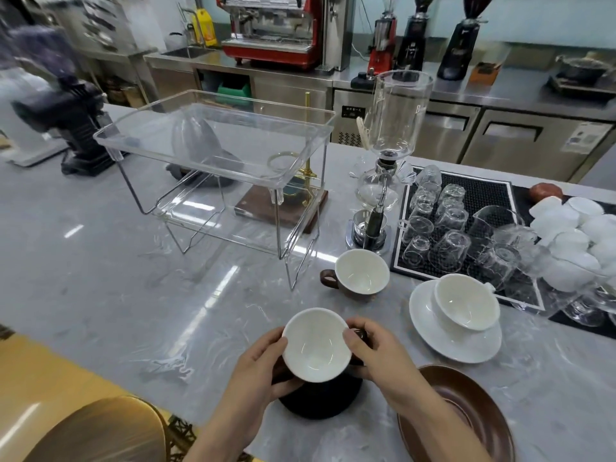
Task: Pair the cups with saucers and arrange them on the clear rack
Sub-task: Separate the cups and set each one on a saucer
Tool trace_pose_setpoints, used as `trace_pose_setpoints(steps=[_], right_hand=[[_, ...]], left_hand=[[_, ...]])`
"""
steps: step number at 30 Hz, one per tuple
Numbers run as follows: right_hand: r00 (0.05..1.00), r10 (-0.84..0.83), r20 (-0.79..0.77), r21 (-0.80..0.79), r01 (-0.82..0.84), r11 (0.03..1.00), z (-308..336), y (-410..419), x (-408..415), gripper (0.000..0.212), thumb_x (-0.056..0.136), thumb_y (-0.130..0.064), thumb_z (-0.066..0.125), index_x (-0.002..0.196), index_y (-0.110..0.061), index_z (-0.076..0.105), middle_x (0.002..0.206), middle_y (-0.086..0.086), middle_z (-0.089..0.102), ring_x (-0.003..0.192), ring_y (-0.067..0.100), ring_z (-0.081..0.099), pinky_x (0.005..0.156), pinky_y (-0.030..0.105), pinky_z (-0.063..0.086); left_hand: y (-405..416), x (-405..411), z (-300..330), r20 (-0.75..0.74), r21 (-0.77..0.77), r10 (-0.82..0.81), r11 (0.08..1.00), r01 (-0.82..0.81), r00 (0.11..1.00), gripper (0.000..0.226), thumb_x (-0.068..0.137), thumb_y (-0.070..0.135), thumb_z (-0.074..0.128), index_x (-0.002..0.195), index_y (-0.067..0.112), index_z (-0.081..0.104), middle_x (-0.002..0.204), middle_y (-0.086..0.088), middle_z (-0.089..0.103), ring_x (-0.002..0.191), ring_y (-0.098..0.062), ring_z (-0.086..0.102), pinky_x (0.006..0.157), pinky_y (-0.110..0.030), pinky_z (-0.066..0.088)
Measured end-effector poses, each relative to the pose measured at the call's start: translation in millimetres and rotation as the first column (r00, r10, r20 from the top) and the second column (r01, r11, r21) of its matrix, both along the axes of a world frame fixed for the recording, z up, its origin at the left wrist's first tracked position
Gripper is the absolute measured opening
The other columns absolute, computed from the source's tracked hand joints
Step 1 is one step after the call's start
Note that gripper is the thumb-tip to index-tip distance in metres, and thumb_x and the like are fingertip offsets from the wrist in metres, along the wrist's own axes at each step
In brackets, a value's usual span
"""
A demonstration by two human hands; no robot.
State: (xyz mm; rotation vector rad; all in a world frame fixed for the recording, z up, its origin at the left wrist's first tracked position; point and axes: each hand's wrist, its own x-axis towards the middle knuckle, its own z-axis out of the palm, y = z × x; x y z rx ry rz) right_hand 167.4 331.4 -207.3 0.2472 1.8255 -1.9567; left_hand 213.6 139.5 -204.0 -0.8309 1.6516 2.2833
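Note:
A dark cup with a white inside (316, 345) sits on a dark saucer (320, 400), and both my hands hold the pair just above the counter's near edge. My left hand (258, 371) grips the left side and my right hand (376, 356) the right side by the handle. A brown cup (361, 275) stands alone on the counter behind. A white cup (465, 301) rests on a white saucer (430, 335) to the right. A brown saucer (466, 405) lies under my right forearm. The clear two-tier rack (213, 141) stands at the back left with nothing on it.
A black mat (480, 191) with several upturned glasses lies at right, next to a clear bin of white cups (573, 241). A glass siphon brewer (383, 181) stands right of the rack. A wooden stand (283, 208) sits behind it. A chair back (96, 431) is lower left.

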Motion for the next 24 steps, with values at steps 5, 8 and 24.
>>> trace_pose_setpoints(steps=[5, 8, 24], right_hand=[[0.999, 0.002, 0.035, 0.0, -0.002, 1.0, -4.7, -3.1, 0.2, 0.018, 0.101, -0.015, 0.055, 0.114, -0.014, 0.067, 0.104, 0.007, 0.071, 0.093, 0.018, 0.067, 0.083, 0.038, 0.06], [0.999, -0.011, 0.044, 0.002, 0.011, 1.0, -6.1, -4.0, -2.0, 0.017, 0.1, -0.015, 0.056, 0.111, -0.017, 0.069, 0.105, 0.007, 0.072, 0.093, 0.017, 0.068, 0.085, 0.041, 0.06], [0.967, 0.235, -0.095, 0.42, -0.175, 0.891, -9.4, 2.6, -9.5, 0.028, 0.099, -0.028, 0.053, 0.093, -0.013, 0.075, 0.079, 0.005, 0.066, 0.066, 0.013, 0.061, 0.05, 0.032, 0.059]], left_hand=[[-1.0, -2.7, -3.2, 0.027, -0.016, -0.041, 0.999, 0.041, 0.999, 0.024, 0.103, 0.019, 0.056, 0.107, 0.026, 0.078, 0.102, -0.006, 0.081, 0.093, -0.021, 0.078, 0.068, -0.036, 0.063], [-2.4, -5.4, -4.5, 0.043, -0.04, -0.039, 0.998, 0.041, 0.998, 0.025, 0.102, 0.018, 0.056, 0.1, 0.027, 0.08, 0.104, -0.007, 0.08, 0.101, -0.024, 0.074, 0.07, -0.038, 0.064], [-8.3, -3.2, 0.5, 0.052, -0.173, -0.07, 0.982, 0.078, 0.996, 0.027, 0.098, 0.007, 0.06, 0.099, 0.025, 0.08, 0.094, -0.009, 0.082, 0.088, -0.024, 0.079, 0.063, -0.029, 0.063]])
